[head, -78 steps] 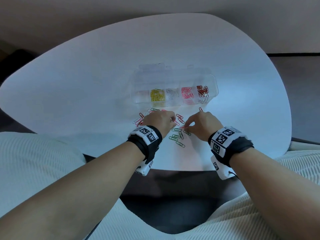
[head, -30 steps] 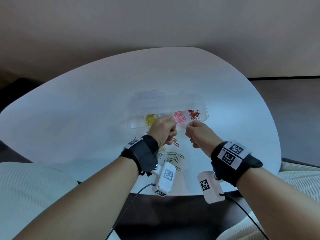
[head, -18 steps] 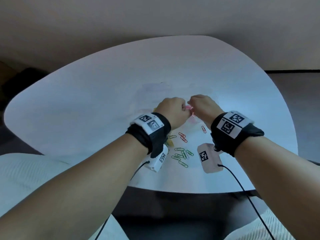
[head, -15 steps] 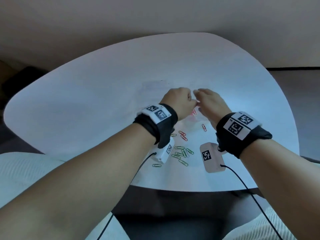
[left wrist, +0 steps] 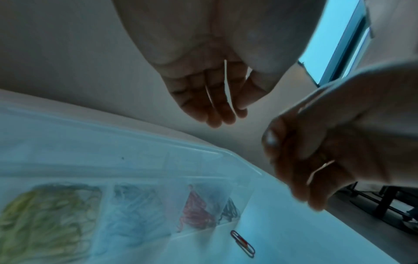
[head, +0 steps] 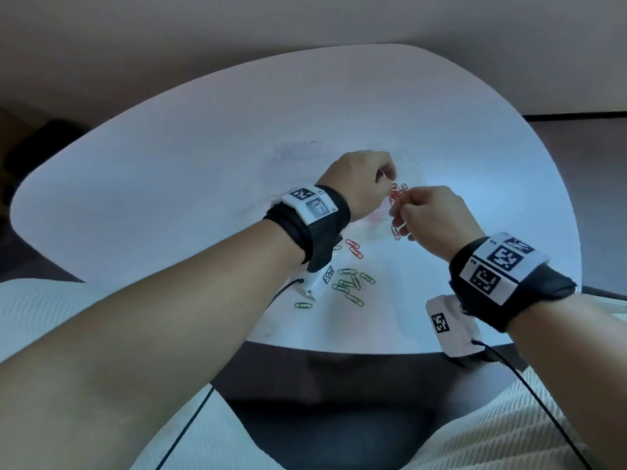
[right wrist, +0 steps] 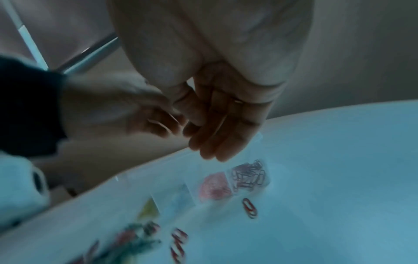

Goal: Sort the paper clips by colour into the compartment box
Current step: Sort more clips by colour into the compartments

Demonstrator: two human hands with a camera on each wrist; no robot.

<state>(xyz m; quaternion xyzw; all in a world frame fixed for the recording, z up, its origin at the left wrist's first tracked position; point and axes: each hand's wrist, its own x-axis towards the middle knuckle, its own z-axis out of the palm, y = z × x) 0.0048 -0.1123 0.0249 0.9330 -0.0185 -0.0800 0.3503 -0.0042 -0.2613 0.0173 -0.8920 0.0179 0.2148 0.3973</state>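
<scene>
The clear compartment box lies on the white table. It holds yellow clips, pale clips, pink clips and dark red clips in separate cells. Both hands hover close together over its right end, hiding most of it in the head view. My left hand pinches a thin paper clip between thumb and fingers. My right hand has its thumb against its fingers, and a thin clip lies along them. Dark red clips show between the two hands.
One loose red clip lies just in front of the box. Two more red clips and several green clips lie nearer me. The table's front edge is close below them. Cables hang from both wrists.
Both hands left the loose pile, rose to the box and moved right along it, from above the pink cell to above the dark red cell. A pink clip seen between them is gone.
</scene>
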